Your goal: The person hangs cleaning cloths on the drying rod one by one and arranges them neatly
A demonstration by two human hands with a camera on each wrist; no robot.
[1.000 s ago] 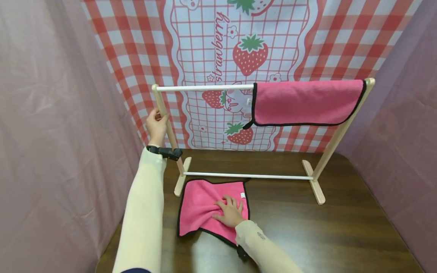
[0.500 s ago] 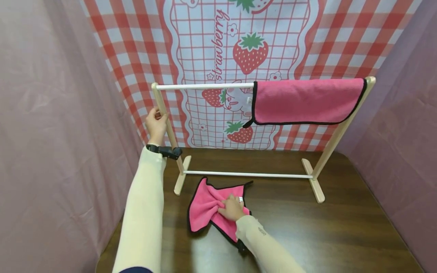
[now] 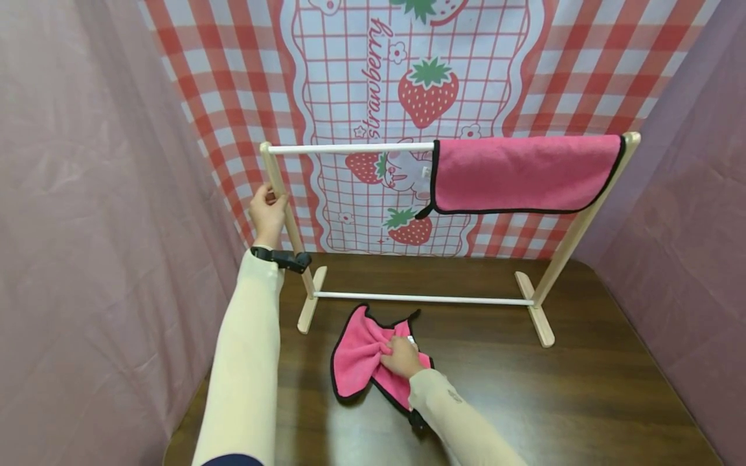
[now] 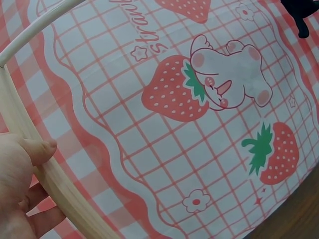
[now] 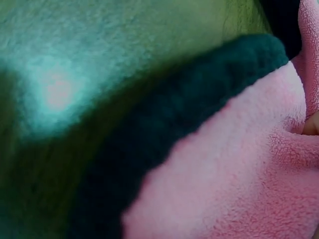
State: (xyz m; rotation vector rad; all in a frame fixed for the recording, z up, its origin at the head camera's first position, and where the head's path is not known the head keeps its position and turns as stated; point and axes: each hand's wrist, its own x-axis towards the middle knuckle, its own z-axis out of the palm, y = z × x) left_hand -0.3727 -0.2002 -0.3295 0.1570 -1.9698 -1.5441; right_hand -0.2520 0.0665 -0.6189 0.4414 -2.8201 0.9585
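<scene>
My left hand [image 3: 268,210] grips the left upright of a wooden drying rack [image 3: 289,223], thumb on one side and fingers on the other, as the left wrist view also shows. On the table, my right hand [image 3: 402,356] pinches a pink towel [image 3: 357,362] with black edging near its middle, so the cloth is bunched and creased around the fingers. The right wrist view is filled with the towel's black border and pink pile [image 5: 224,179]; only a sliver of finger shows there. A second pink towel [image 3: 524,175] hangs over the right half of the rack's white top bar.
A white lower bar [image 3: 422,298] joins the rack's feet just behind the lower towel. Strawberry-print checked cloth [image 3: 350,84] hangs behind the rack. Pink curtains [image 3: 93,194] flank the brown wooden table [image 3: 501,395] on both sides.
My right hand's spread fingers have drawn together on the lower towel, gathering it. The towel's left edge has pulled in to the right. My left hand has stayed on the upright.
</scene>
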